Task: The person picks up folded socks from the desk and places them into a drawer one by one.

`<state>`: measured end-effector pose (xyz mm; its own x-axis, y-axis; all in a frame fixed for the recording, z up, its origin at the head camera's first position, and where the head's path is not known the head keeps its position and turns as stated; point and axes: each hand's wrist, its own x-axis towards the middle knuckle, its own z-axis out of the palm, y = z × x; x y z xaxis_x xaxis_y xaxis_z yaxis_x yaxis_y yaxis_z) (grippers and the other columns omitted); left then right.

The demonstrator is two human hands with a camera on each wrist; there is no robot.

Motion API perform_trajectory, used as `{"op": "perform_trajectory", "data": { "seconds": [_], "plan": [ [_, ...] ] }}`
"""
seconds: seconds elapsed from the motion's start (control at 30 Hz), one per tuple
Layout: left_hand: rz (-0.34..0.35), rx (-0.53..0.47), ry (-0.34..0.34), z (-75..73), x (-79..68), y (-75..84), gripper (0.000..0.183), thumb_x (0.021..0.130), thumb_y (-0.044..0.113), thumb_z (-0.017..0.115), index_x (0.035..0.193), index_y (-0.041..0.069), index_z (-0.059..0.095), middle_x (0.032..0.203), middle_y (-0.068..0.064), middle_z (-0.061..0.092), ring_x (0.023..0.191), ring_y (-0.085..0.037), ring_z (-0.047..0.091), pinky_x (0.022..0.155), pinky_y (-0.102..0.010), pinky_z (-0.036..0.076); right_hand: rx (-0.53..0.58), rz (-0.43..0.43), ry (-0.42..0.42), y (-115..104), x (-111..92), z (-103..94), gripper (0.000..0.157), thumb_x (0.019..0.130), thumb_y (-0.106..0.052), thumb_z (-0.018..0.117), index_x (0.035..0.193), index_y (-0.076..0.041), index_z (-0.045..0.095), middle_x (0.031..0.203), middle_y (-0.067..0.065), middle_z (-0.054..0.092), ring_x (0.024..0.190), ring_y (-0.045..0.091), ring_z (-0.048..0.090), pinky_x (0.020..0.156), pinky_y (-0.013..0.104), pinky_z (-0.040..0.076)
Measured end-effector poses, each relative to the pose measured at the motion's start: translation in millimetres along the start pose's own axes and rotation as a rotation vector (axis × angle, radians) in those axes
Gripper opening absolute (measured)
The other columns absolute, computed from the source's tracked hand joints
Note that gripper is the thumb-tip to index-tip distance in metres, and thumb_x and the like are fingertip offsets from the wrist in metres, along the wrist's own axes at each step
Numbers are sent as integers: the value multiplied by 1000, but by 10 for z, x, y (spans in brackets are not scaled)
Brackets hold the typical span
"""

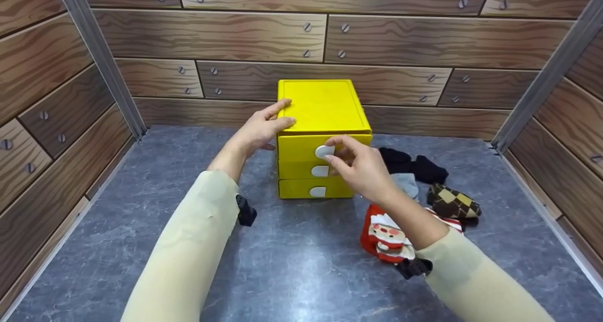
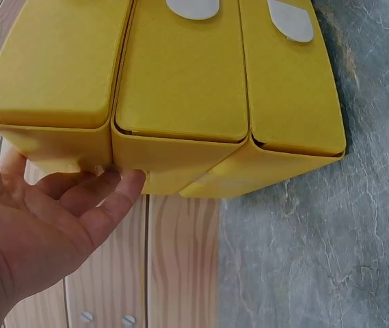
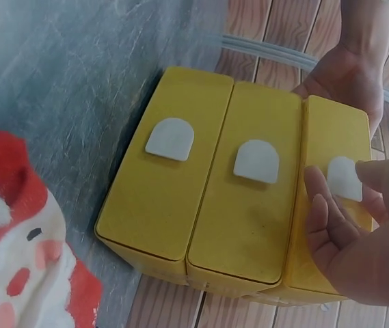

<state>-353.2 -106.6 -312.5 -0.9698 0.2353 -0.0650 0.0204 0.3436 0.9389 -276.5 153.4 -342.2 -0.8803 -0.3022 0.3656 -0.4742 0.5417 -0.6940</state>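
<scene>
A small yellow three-drawer cabinet [image 1: 325, 105] stands on the grey marbled surface, each drawer front bearing a white rounded handle. My right hand [image 1: 365, 169] pinches the top drawer's handle [image 3: 345, 179] between thumb and fingers. That top drawer [image 1: 297, 150] juts out a little beyond the two below it. At the cabinet's left side, my left hand [image 1: 256, 131] rests with fingers loosely extended, its upper fingertips on the top edge. Other fingers of the left hand [image 2: 37, 219] lie along the side wall in the left wrist view.
Right of the cabinet lie black socks [image 1: 429, 170], a light grey sock [image 1: 405, 183], a brown-and-yellow argyle sock [image 1: 454, 202] and a red sock with a Santa face [image 3: 23, 273]. Wood-patterned walls [image 1: 259, 37] with metal corner posts [image 1: 101, 58] enclose the surface.
</scene>
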Motion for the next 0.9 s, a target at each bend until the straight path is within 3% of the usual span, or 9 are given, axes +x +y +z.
{"op": "perform_trajectory", "data": {
  "seconds": [0.53, 0.9],
  "plan": [
    [2, -21, 1, -34, 2, -22, 67, 106, 41, 64, 166, 41, 35, 175, -2, 25, 150, -29, 42, 108, -60, 48, 35, -16, 35, -165, -416, 16, 19, 102, -21, 75, 120, -20, 72, 84, -5, 74, 65, 17, 66, 56, 29, 53],
    [18, -31, 7, 22, 10, -35, 66, 106, 39, 64, 166, 39, 37, 174, -3, 27, 151, -29, 41, 110, -63, 44, 58, 27, 2, -244, -687, -20, 22, 101, -23, 77, 121, -23, 71, 94, -5, 76, 71, 14, 70, 59, 31, 56]
  ]
}}
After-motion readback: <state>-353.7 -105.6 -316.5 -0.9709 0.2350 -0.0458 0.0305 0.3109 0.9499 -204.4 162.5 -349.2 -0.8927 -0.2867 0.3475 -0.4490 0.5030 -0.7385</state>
